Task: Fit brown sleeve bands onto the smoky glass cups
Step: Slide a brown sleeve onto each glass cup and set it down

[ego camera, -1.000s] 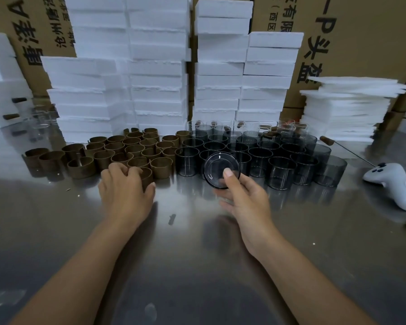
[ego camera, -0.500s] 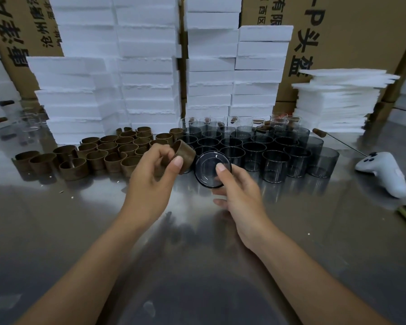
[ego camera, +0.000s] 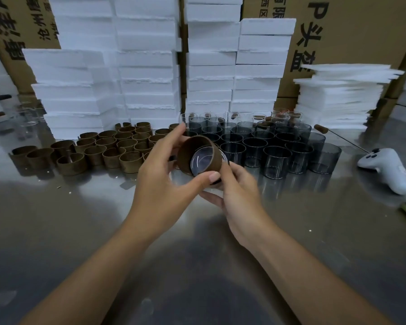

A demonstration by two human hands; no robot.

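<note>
Cartons [ego camera: 361,31] printed 头盔 back four tall stacks of white foam blocks [ego camera: 148,66] and one of thin sheets [ego camera: 340,95]. On the steel desk [ego camera: 197,266] stand thirty-odd smoky cups [ego camera: 277,158], roughly two dozen brown bands [ego camera: 94,153] and one white controller [ego camera: 387,170]. Above it, the left hand [ego camera: 159,181] pinches a band [ego camera: 188,151] slipped over the base of one cup [ego camera: 202,159], which the right hand [ego camera: 239,188] grips.

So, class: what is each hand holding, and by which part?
The left hand grips a band by its outer wall; the right hand holds a cup, partly inside the band, from beneath.
</note>
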